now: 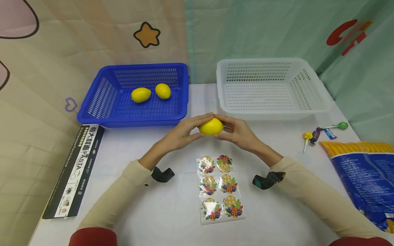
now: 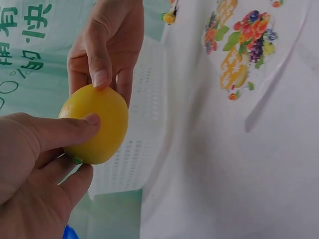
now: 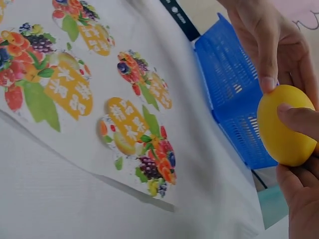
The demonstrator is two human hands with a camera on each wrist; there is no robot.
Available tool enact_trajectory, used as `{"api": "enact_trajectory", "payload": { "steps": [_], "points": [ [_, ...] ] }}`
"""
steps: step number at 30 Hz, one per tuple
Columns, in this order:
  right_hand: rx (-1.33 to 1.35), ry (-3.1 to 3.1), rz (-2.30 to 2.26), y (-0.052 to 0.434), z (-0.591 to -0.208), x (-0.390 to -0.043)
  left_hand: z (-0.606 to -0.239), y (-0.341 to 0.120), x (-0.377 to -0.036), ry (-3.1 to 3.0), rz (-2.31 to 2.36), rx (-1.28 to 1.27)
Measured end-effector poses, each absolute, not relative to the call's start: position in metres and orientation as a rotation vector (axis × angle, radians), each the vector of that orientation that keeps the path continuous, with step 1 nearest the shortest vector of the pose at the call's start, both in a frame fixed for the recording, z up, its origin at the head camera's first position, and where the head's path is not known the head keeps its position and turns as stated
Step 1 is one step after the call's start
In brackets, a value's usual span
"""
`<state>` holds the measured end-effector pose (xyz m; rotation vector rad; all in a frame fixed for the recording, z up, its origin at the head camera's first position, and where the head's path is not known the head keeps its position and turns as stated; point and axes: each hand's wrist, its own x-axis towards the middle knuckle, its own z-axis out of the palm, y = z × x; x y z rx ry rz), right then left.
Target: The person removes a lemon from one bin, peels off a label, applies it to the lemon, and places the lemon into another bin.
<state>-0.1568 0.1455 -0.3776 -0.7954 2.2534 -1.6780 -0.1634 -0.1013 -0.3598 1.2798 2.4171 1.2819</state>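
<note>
Both hands hold one lemon point(image 1: 210, 126) between them, lifted above the middle of the table point(image 1: 147, 212); the left hand point(image 1: 181, 134) has its thumb laid along the near face and its fingers curled under and behind, and the right hand point(image 1: 235, 131) pinches the other end with thumb and fingertips. So the fruit sits crosswise between the two grips, its ends covered and its middle bare; neither hand is slack. Just nearer the person, a sheet of fruit stickers point(image 1: 220, 184) lies flat, all six apparently in place; no sticker shows on the held lemon. Toward the far left corner a blue basket point(image 1: 92, 112) holds two more lemons point(image 1: 141, 95); the white basket point(image 1: 314, 107) at the far right edge holds nothing. Judging by this, the work looks barely begun.
</note>
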Motion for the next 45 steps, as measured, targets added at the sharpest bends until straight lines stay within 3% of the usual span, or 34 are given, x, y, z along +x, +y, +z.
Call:
{"api": "enact_trajectory", "payload": {
  "steps": [18, 33, 45],
  "points": [
    [-0.695, 2.289, -1.621, 0.142, -0.412, -0.154, -0.402, -0.1, -0.168, 2.269, 1.386, 1.111],
    [-0.639, 2.404, -1.399, 0.142, -0.405, -0.147, -0.405, -0.101, -0.169, 2.392, 1.283, 1.11],
    [-0.553, 2.591, -1.235, 0.171, -0.406, -0.115, -0.404, -0.1, -0.168, 2.44, 1.244, 1.175]
  ]
}}
